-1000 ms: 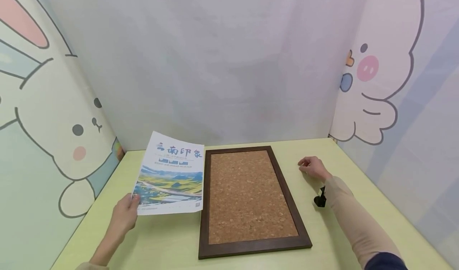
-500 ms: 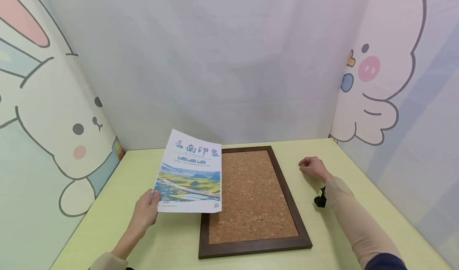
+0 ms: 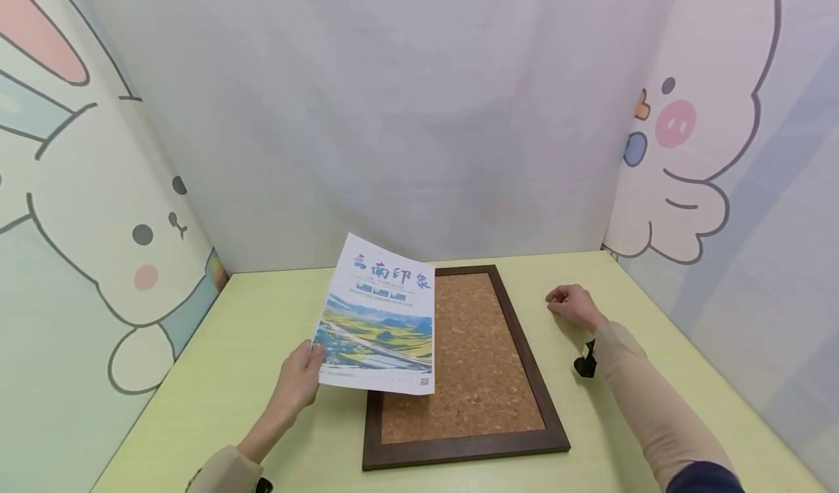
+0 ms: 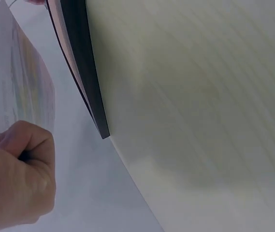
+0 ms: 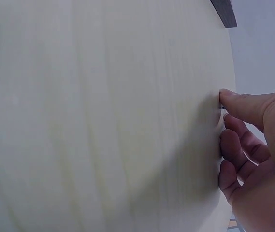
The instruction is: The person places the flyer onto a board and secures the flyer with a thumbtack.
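Left hand (image 3: 296, 382) pinches the poster (image 3: 379, 317) corner, lifted over the corkboard (image 3: 459, 362); square its edges before lowering. Right hand (image 3: 572, 305) rests loosely curled on the surface (image 3: 216, 398).

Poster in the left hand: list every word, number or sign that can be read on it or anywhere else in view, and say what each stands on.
"云南印象": large coloured title at the top of the poster, which the left hand holds by its lower left corner.
Small print under the title: too small to read.
QR code at the poster's lower right corner: visible, not readable.
Cork board, table, walls: no text.
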`<state>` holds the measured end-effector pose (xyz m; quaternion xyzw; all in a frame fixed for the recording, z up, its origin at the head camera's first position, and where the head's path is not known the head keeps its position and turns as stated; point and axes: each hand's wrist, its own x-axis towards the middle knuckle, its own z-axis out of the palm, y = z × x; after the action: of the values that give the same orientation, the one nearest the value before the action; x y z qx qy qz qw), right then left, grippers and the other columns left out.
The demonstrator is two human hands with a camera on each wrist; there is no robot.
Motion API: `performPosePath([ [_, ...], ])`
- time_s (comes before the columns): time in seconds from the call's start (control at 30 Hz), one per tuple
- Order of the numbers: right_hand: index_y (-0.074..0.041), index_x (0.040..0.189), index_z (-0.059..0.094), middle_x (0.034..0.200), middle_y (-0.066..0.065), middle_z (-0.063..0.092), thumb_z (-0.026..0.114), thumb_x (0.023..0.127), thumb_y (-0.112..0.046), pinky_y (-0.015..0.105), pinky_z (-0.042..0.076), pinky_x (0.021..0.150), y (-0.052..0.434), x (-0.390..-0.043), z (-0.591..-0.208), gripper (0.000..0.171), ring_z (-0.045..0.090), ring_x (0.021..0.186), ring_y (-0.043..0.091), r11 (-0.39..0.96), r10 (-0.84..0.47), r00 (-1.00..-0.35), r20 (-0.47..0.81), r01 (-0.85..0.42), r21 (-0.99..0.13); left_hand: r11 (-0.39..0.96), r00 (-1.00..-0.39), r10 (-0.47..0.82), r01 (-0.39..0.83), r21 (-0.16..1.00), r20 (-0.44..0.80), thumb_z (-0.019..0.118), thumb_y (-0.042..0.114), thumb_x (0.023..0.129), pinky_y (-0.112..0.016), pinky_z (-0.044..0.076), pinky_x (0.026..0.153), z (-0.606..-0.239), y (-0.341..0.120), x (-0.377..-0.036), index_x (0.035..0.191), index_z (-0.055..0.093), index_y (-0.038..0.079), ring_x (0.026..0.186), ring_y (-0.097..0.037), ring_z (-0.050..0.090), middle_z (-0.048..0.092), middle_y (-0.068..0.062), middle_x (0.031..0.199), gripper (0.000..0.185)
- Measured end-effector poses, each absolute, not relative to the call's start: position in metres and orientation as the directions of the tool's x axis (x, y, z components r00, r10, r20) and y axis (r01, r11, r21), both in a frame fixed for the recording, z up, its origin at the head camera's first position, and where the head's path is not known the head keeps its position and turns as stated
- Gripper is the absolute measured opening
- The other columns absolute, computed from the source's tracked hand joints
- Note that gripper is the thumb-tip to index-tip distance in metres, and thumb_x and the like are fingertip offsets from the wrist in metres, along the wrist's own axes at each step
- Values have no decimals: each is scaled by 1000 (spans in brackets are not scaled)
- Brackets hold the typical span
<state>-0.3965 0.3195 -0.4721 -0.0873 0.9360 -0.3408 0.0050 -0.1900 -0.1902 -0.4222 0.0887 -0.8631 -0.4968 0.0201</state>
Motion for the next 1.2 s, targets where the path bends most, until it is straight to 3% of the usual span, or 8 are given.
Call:
performPosePath([
  [0.63,3,101,67,88,13,62,65,89,-9,27,38,65,320,-398,-474,17,48,75,16,747,-171,-984,44,-159,-646,413,-991,-135,-77,907,-22,34,16,105,-21,27,36,-428,-152,-198,124,51,-5,38,-9,32,60,-6,67,33],
  [0.97,3,99,68,88,13,62,66,89,-9,29,38,66,319,-397,-474,16,49,75,16,751,-167,-985,46,-158,-642,313,-988,-113,-137,940,-106,33,18,105,-21,29,37,-436,-133,-197,124,50,-2,39,-8,33,43,-1,56,32],
  [1.2,1,98,68,85,10,63,66,88,-12,26,39,64,322,-399,-474,17,49,73,13,736,-176,-983,54,-168,-656,271,-986,-45,-165,948,-159,30,21,106,-22,33,39,-439,-122,-193,125,46,-2,41,-9,36,43,-1,57,33],
])
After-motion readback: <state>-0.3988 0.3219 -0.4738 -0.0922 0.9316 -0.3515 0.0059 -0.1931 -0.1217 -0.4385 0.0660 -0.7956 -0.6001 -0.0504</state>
